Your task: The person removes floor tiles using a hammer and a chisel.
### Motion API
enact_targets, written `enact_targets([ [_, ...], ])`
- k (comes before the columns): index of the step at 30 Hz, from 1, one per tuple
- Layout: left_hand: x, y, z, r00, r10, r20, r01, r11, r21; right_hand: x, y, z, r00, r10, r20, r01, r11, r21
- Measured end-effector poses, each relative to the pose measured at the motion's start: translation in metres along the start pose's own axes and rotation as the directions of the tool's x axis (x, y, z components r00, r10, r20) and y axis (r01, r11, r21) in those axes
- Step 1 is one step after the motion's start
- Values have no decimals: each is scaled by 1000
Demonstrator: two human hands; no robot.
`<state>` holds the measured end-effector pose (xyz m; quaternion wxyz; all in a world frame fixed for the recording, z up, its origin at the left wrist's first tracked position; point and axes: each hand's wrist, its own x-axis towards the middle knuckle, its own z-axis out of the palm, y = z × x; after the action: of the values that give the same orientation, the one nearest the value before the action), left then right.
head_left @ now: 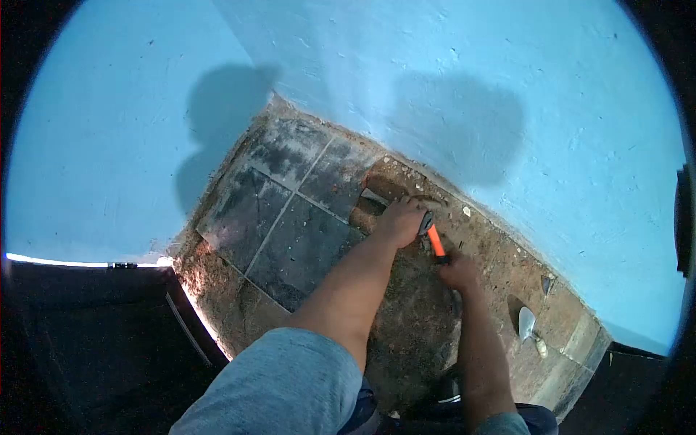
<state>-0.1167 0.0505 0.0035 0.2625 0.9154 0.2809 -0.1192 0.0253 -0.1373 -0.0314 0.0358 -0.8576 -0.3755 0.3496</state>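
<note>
My right hand (460,274) is closed round the black grip end of a hammer (436,240) with an orange handle. The dark hammer head lies right beside my left hand (401,221), overlapping its edge in this view. My left hand is low over the bare earth (413,283), its fingers curled; what it grips is mostly hidden. A flat grey strip (375,197) shows just beyond the knuckles, pointing toward the edge of the dark floor tiles (304,243).
A trowel (527,324) with a pale handle lies on the soil at right. Light blue walls (464,87) meet in a corner behind the tiles. Rubble and a small dark shard (546,285) lie along the wall. A dark door panel (101,341) stands at lower left.
</note>
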Motion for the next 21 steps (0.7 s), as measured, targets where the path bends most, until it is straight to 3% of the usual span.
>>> enact_targets([
  [2,-2,-2,12,993,8,-118,-8,1000,4,1,1,23,997,15,79,-32,975,218],
  [5,-4,5,4,995,-57,-77,50,994,-97,-5,1,59,994,17,105,-75,811,580],
  [8,0,-4,33,902,30,-430,-62,996,-60,-34,-23,72,979,31,204,-199,406,892],
  [10,9,-16,40,930,49,-364,-68,997,-40,-73,-51,53,959,-1,284,-284,27,958],
  [13,-2,-8,19,972,-3,-235,-15,997,-74,-69,-53,62,962,-56,267,-271,-85,959],
  [16,-6,-15,8,975,14,-220,-34,996,-85,-75,-68,38,943,57,327,-322,-76,944],
  [17,-5,-17,8,972,39,-233,-60,995,-83,-77,-69,39,964,96,248,-246,-31,969],
  [20,-4,-10,-2,984,-58,-166,52,998,-38,-83,-67,41,974,229,1,-30,125,992],
  [21,-2,-12,2,976,-38,-216,36,999,-13,-87,-67,36,956,282,-83,29,189,982],
])
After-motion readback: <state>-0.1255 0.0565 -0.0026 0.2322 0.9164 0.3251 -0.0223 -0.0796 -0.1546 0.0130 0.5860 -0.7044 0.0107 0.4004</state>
